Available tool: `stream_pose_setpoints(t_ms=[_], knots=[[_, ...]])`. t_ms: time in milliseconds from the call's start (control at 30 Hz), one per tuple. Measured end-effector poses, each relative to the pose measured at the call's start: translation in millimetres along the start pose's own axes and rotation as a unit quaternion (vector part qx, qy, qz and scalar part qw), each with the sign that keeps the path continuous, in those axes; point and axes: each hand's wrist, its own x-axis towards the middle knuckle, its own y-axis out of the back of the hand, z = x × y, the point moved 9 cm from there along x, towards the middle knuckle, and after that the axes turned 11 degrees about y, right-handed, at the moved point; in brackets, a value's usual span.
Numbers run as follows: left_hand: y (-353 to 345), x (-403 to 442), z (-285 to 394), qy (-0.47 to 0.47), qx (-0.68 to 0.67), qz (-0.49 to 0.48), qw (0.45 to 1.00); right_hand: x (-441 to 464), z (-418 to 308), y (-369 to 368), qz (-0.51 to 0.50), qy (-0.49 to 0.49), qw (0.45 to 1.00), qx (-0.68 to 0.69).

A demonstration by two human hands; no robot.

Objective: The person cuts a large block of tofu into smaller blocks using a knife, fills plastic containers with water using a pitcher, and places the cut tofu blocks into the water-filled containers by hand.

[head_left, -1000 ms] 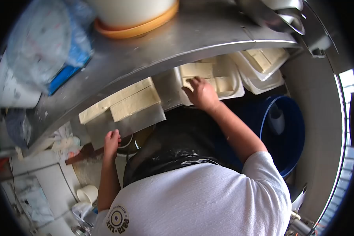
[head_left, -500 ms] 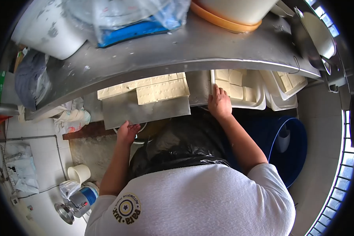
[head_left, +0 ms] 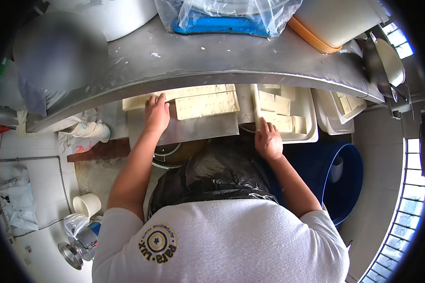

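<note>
Pale, dimpled blocks that look like tofu lie in two rows on a flat metal sheet beneath the shelf. My left hand reaches over the sheet, fingers extended at the front edge of the back row, left of the shorter front row. Whether the fingertips press on a block is hard to see. My right hand grips the near left corner of a white plastic tray. Inside that tray sit several cut tofu pieces.
A steel shelf overhangs the work surface, carrying a bagged blue item and large tubs. More white trays stand at right. A blue barrel is below them. Cloths lie at left.
My left hand has left the metal sheet's front edge and moved up to the tofu. The white tray has shifted towards me, with my right hand now at its near corner.
</note>
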Motion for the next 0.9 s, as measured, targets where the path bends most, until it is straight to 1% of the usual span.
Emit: stream_pose_setpoints(t_ms=[33, 67, 133, 167, 233, 267, 333, 367, 400, 433, 467, 533, 567, 600, 633, 667, 700, 767, 800, 867, 900], knots=[[-4, 9, 6, -0.011, 0.023, -0.005, 1.000, -1, -5, 0, -0.001, 0.005, 1.000, 0.004], [-11, 16, 5, -0.016, 0.019, -0.007, 1.000, -4, -11, 1, -0.001, 0.012, 1.000, 0.009], [-25, 21, 7, -0.104, 0.077, 0.026, 0.991, -9, -21, 3, -0.006, 0.010, 1.000, 0.012], [-29, 23, 4, -0.109, 0.074, 0.024, 0.991, -11, -25, 2, -0.012, 0.013, 1.000, 0.019], [-27, 25, 3, -0.080, 0.064, -0.026, 0.994, -15, -32, 3, -0.002, 0.014, 1.000, 0.018], [-16, 18, 7, -0.087, 0.032, -0.029, 0.995, -15, -36, 4, -0.007, 0.011, 1.000, 0.024], [-8, -4, 3, -0.086, -0.033, -0.102, 0.991, -16, -41, 4, -0.011, 0.008, 1.000, 0.022], [-16, -22, 3, -0.071, -0.012, -0.290, 0.954, -16, -42, 3, -0.010, 0.003, 1.000, 0.020], [-20, -53, -2, -0.055, 0.011, -0.466, 0.883, -16, -44, 5, -0.005, 0.004, 1.000, 0.025], [-20, -80, -17, -0.055, -0.030, -0.527, 0.848, -17, -46, 7, -0.001, 0.005, 1.000, 0.030], [-33, -104, -39, -0.117, 0.017, -0.559, 0.821, -16, -47, 8, 0.004, 0.001, 0.999, 0.035], [-32, -122, -61, 0.020, 0.008, -0.618, 0.786, -17, -44, 8, 0.003, -0.007, 0.999, 0.034], [-35, -135, -65, 0.008, 0.010, -0.621, 0.784, -17, -44, 7, 0.002, -0.009, 0.999, 0.037], [-44, -144, -87, 0.226, -0.169, -0.588, 0.758, -17, -45, 10, 0.010, -0.011, 0.999, 0.034], [-58, -160, -112, 0.427, -0.333, -0.511, 0.668, -17, -43, 11, 0.013, -0.023, 0.999, 0.028], [-83, -181, -115, 0.494, -0.491, -0.505, 0.510, -18, -44, 12, 0.015, -0.020, 0.999, 0.033], [-90, -185, -110, 0.488, -0.486, -0.515, 0.511, -18, -45, 11, 0.017, -0.016, 0.999, 0.039], [-99, -184, -110, 0.541, -0.588, -0.408, 0.441, -21, -43, 10, 0.028, -0.017, 0.999, 0.029], [-101, -187, -109, 0.537, -0.588, -0.415, 0.440, -22, -43, 8, 0.022, -0.015, 0.999, 0.032], [-107, -191, -97, 0.530, -0.615, -0.436, 0.388, -22, -40, 5, 0.014, -0.015, 0.999, 0.041], [-110, -193, -92, 0.524, -0.614, -0.445, 0.388, -20, -41, 8, 0.003, -0.014, 0.999, 0.044]])
